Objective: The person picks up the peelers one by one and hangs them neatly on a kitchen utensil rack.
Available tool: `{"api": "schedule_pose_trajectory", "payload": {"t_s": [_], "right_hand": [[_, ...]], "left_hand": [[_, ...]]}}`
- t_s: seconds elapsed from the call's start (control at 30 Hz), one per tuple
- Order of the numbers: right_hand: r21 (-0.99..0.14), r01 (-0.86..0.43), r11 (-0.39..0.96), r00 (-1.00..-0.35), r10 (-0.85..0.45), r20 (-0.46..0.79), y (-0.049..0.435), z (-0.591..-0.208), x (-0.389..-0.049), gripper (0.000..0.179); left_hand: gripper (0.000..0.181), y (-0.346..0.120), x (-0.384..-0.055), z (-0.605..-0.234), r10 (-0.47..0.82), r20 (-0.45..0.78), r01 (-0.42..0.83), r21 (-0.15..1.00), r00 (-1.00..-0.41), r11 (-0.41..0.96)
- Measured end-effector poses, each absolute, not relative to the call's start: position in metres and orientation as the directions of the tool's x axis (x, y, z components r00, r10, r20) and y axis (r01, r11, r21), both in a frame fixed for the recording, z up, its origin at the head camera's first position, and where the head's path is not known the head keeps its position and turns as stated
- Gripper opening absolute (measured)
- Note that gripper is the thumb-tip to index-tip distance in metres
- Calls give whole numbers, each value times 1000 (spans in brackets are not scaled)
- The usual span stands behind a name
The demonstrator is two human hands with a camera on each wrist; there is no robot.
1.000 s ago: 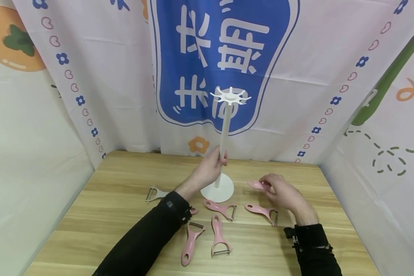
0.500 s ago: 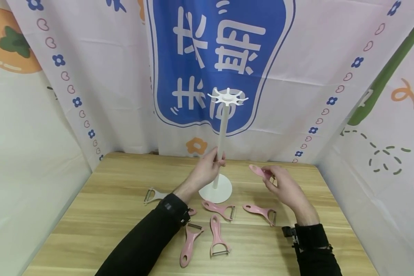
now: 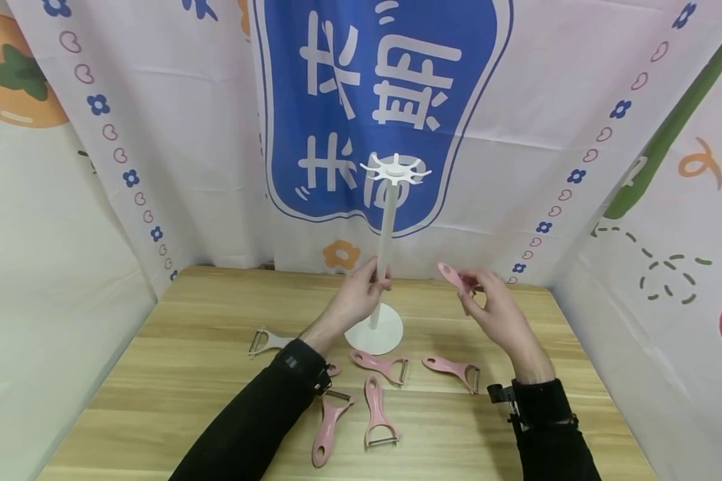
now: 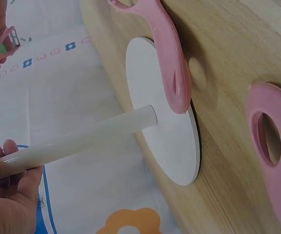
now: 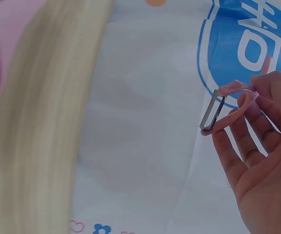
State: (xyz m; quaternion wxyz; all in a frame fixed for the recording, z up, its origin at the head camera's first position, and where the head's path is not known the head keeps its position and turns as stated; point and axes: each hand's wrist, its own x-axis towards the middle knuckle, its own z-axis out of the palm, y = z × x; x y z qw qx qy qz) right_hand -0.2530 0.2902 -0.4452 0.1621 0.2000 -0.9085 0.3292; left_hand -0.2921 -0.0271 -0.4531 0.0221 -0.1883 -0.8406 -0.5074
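My left hand point(image 3: 359, 294) grips the white pole of an upright stand point(image 3: 388, 227), whose top carries a ring of hooks point(image 3: 396, 170) and whose round base point(image 3: 374, 330) sits on the table. To the right, my right hand point(image 3: 495, 308) pinches a pink peeler point(image 3: 451, 274) above the table, handle end pointing up and left. In the right wrist view the held peeler's metal blade point(image 5: 212, 113) shows beside the fingers. One pink peeler point(image 4: 172, 63) overlaps the stand's base in the left wrist view. The hooks hold nothing.
More pink peelers lie on the wooden table point(image 3: 204, 374): one at right point(image 3: 453, 369), one in front point(image 3: 379, 411), another left of it point(image 3: 327, 427). A white peeler point(image 3: 269, 341) lies left, partly behind my sleeve. Printed cloth point(image 3: 216, 167) hangs behind the table.
My right hand has lifted the pink peeler off the table, its handle end swinging upward. The left hand keeps its grip on the pole. The head view has shifted slightly.
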Motion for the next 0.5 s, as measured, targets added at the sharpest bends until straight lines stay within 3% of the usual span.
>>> {"api": "schedule_pose_trajectory", "payload": {"t_s": [0.5], "right_hand": [[-507,-570,646,-793,-273,544,273,-396,-268,40]], "left_hand": [[6,-27,-291,-455,290,239,346,844,-927,411]]}}
